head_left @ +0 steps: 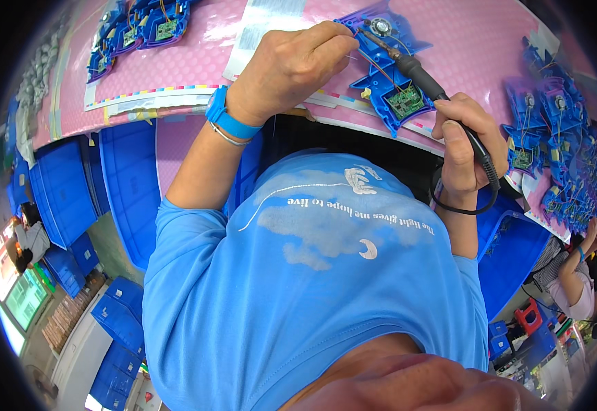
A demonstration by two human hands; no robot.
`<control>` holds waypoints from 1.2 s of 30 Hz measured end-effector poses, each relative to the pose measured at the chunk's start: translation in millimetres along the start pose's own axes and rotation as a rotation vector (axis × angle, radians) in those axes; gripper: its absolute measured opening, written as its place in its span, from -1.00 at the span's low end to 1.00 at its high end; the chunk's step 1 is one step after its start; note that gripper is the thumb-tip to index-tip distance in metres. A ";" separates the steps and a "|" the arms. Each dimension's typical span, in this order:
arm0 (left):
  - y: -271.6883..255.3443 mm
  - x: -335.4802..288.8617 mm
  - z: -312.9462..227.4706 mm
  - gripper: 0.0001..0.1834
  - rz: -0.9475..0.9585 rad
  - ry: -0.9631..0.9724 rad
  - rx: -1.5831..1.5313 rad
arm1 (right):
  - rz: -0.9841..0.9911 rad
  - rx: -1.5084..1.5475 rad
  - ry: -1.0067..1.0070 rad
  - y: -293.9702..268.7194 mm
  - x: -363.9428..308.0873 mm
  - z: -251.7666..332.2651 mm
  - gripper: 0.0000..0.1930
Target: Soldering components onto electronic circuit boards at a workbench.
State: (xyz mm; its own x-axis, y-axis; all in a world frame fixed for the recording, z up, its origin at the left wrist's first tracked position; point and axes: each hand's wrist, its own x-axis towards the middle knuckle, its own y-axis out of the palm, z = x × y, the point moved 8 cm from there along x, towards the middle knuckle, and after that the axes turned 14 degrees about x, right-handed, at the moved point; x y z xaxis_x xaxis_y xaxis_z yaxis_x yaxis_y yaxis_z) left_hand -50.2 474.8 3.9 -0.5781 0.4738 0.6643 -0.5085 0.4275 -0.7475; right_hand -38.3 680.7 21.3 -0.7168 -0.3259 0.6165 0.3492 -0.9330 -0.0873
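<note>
My right hand [464,140] is closed around the black handle of a soldering iron [418,72]. The iron's metal tip reaches up and left over a blue plastic shell [389,96], near a round silver speaker [381,27] in it. A green circuit board [404,103] sits in the shell's near end, with thin coloured wires running from it toward the speaker. My left hand [302,61] is pinched at the shell's left edge, on what looks like a thin wire; its fingertips partly hide it. The iron's black cord loops below my right hand.
Other blue shells with boards lie at the table's far left [154,27]. Many more are heaped at the right [552,137]. A pink dotted covering [209,51] lies on the table. Blue bins [130,185] stand below its edge. Another person's arm [576,267] is at the far right.
</note>
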 end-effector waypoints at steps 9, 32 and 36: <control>1.5 -1.0 -0.1 -0.79 0.027 -0.005 0.010 | -0.038 0.019 -0.016 -2.0 -0.3 5.5 -0.71; -10.7 9.4 -4.2 -0.82 0.077 -0.130 -0.207 | -0.087 0.101 -0.043 -14.4 -6.0 16.5 -0.79; -2.9 5.6 -11.4 -0.80 0.054 -0.030 -0.078 | -0.098 0.089 -0.057 -17.0 -9.0 18.5 -0.79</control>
State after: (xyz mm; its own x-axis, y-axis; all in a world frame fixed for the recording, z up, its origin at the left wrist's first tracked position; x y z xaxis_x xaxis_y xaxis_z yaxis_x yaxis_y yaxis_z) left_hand -44.6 485.0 9.9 -0.6230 0.4745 0.6219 -0.4254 0.4617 -0.7784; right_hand -26.6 702.3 31.8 -0.7155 -0.2224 0.6623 0.3330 -0.9419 0.0434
